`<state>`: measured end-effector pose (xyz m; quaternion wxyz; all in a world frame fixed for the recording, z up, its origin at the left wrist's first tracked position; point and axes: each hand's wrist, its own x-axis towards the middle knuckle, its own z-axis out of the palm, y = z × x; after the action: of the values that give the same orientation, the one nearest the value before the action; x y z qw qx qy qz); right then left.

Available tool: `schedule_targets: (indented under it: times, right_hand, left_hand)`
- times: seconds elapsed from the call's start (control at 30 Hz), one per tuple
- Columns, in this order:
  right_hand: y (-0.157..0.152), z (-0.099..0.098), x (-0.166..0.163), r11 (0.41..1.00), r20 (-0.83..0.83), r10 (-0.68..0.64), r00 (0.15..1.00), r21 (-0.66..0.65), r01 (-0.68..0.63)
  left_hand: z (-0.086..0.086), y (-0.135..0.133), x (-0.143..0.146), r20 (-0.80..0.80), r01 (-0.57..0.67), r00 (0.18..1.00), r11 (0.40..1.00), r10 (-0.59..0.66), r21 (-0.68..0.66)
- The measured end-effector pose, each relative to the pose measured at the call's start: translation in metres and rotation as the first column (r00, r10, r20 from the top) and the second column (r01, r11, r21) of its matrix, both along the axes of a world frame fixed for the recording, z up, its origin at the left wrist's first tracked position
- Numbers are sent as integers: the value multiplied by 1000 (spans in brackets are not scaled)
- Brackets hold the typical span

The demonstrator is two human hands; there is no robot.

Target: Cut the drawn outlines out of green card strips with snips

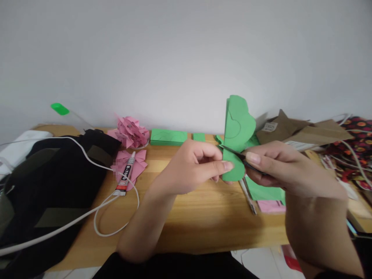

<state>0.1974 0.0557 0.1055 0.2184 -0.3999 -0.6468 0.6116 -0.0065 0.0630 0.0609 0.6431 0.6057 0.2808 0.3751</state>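
My left hand [197, 164] pinches the lower edge of a folded green paper piece [236, 131] that stands upright above the wooden table [203, 221]. A curved pencil outline shows on the paper's face. My right hand [279, 166] grips small dark scissors [236, 154], whose blades reach into the green paper from the right. Both hands are closed and nearly touch at the paper.
A pink paper flower [132, 131], flat pink paper [136, 164] and a glue tube [125, 176] lie to the left. Green blocks [168, 136] sit by the wall. A black bag [49, 186] with a white cable [95, 213] fills the left; brown paper bags [302, 131] are at right.
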Motion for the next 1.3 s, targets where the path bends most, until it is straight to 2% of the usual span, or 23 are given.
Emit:
schedule_targets:
  times: [0.27, 0.43, 0.57, 0.8, 0.97, 1.13, 1.23, 1.3]
  right_hand:
    - [-2, 0, 1, 1000, 8, -14, 1000, -10, 14]
    - [-7, -4, 4, 999, 12, -44, 999, -11, 44]
    - [-10, -14, 10, 999, 11, -32, 999, -3, 32]
    - [-25, -41, 17, 996, -9, -67, 998, -62, 66]
    - [-46, -73, 11, 964, -90, -139, 986, -240, 113]
    - [-63, -119, 1, 882, -115, -221, 969, -448, 147]
    - [-70, -139, -3, 826, -133, -271, 953, -541, 159]
    - [-73, -146, -5, 810, -157, -283, 946, -568, 148]
  left_hand:
    - [-1, -1, 1, -8, 11, 1000, 1000, -11, -28]
    - [-1, -3, 2, -37, 6, 999, 1000, -5, 6]
    - [-2, -6, 4, -67, 20, 998, 1000, -20, -3]
    - [-10, -18, 5, -164, 67, 983, 990, -86, -122]
    - [-34, -32, 3, -210, 86, 967, 961, -144, -265]
    - [-76, -44, -1, -200, 87, 959, 876, -203, -474]
    - [-95, -47, -3, -190, 93, 955, 839, -227, -536]
    - [-102, -48, -4, -183, 91, 957, 832, -224, -547]
